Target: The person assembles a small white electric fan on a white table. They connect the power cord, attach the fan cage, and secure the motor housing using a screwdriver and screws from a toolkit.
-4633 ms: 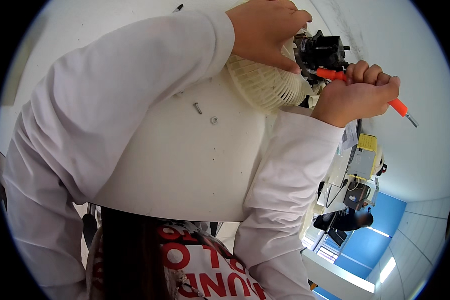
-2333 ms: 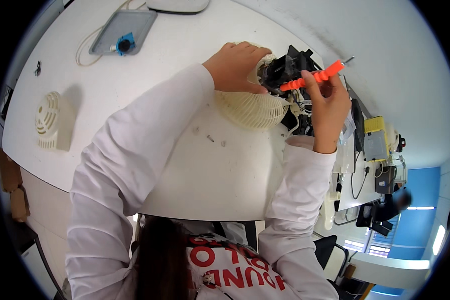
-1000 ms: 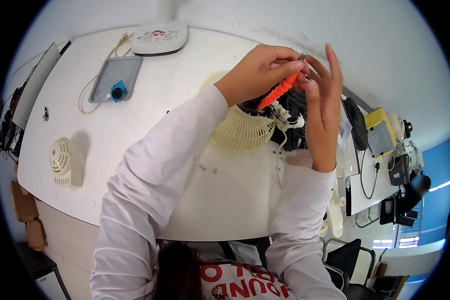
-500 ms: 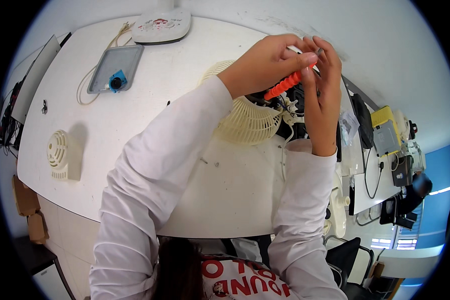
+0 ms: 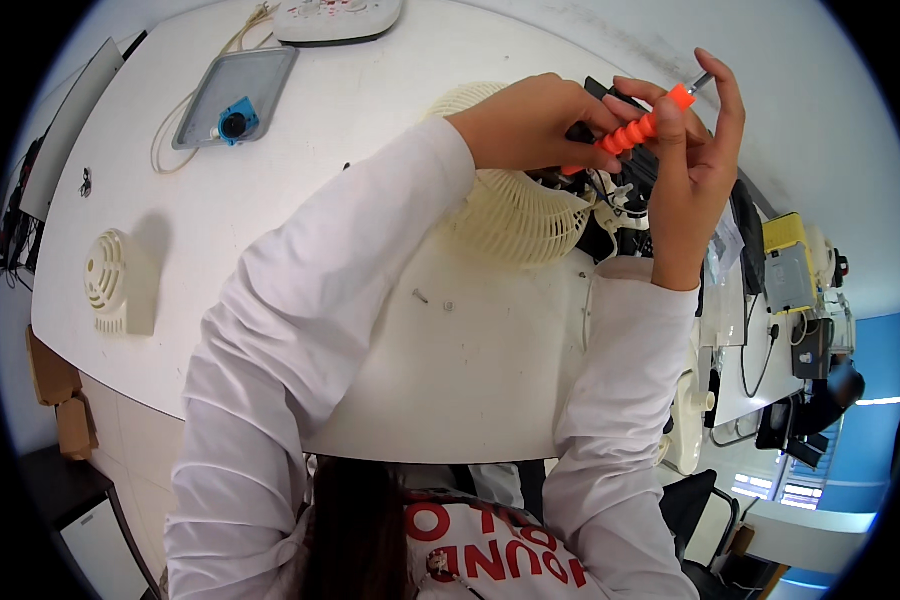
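Observation:
An orange screwdriver [image 5: 635,132] with a ribbed handle slants above the far right of the table, its metal shaft pointing up and to the right. My left hand [image 5: 540,125] is closed, its thumb and fingers around the lower end of the handle. Near the shaft end, my right hand [image 5: 700,165] pinches the handle between thumb and fingers, with the index finger raised. Beneath my hands lies a cream fan guard [image 5: 525,225], partly covered by the left hand and sleeve. Dark parts, wires and a cream bracket [image 5: 625,235] sit beside it.
A grey tray [image 5: 195,115] holds a blue-and-black part [image 5: 236,122]. The cream vented housing [image 5: 120,280] stands at left; a white fan base [image 5: 340,18] is at the back. A screw [image 5: 420,296] lies mid-table. Boxes [image 5: 790,265] and a cream stand [image 5: 688,425] are at right.
Both hands and the screwdriver have shifted right relative to the table. The left hand has slid toward the handle's lower end, and more of the metal shaft shows. The view has tilted slightly.

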`<state>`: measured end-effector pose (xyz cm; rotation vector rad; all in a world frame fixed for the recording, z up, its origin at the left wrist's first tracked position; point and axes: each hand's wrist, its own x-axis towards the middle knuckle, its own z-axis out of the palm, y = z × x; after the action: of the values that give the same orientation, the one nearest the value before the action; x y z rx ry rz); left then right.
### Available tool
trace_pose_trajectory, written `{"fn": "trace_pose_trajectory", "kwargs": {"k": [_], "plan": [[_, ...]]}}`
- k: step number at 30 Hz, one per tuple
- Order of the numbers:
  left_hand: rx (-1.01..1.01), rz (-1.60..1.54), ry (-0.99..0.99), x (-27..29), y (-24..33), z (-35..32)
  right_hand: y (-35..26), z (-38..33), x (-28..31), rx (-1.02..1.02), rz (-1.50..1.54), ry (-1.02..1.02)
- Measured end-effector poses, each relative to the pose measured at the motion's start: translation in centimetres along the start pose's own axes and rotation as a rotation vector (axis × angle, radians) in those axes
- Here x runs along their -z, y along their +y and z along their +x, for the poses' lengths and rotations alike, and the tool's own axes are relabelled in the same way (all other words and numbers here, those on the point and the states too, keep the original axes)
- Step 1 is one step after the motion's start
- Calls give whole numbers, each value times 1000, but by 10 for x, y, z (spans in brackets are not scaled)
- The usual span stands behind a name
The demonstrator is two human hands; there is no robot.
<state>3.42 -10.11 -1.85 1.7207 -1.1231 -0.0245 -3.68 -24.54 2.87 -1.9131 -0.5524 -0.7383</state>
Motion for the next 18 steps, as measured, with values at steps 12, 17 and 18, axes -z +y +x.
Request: {"fn": "trace_pose_trajectory", "kwargs": {"k": [12, 17, 18], "plan": [[-14, -9, 7, 0, 2, -1, 0, -2, -3, 13, -4, 79], [-94, -3, 55, -1, 1, 1, 1, -3, -7, 43, -7, 159], [-95, 6, 59, -1, 1, 1, 2, -3, -7, 61, 14, 158]]}}
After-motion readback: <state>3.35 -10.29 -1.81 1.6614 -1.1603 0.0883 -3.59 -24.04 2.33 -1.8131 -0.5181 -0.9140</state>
